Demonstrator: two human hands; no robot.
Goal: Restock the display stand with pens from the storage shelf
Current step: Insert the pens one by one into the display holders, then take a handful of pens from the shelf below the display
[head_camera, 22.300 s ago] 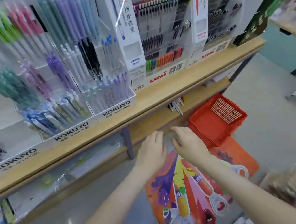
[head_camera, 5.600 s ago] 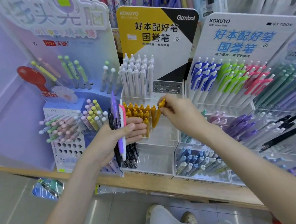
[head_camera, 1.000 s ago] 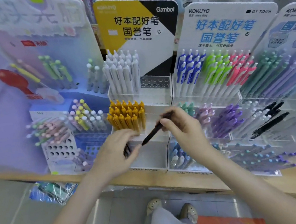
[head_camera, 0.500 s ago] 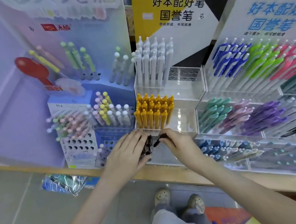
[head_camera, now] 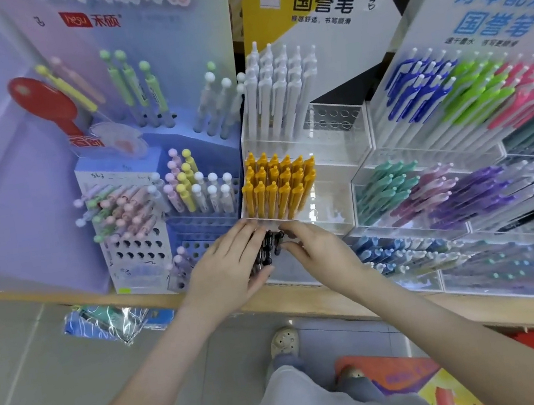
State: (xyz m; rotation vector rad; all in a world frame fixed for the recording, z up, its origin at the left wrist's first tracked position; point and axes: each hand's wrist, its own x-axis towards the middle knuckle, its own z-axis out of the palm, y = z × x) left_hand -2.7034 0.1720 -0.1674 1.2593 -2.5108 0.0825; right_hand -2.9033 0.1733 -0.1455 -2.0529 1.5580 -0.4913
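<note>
Your left hand [head_camera: 227, 272] cups the black pens [head_camera: 267, 249] from the left: fingers nearly straight along the bundle, thumb curled against its near side. Your right hand [head_camera: 323, 253] meets the pen tops from the right with bent fingertips; a pinch cannot be confirmed. The pens stand in the nearest tier of the display stand [head_camera: 336, 143], just near of the yellow pens [head_camera: 276, 183].

left grip [head_camera: 224, 271] holds black pens [head_camera: 267, 249] | right grip [head_camera: 321, 253] touches their tops | below yellow pens [head_camera: 276, 183]
</note>
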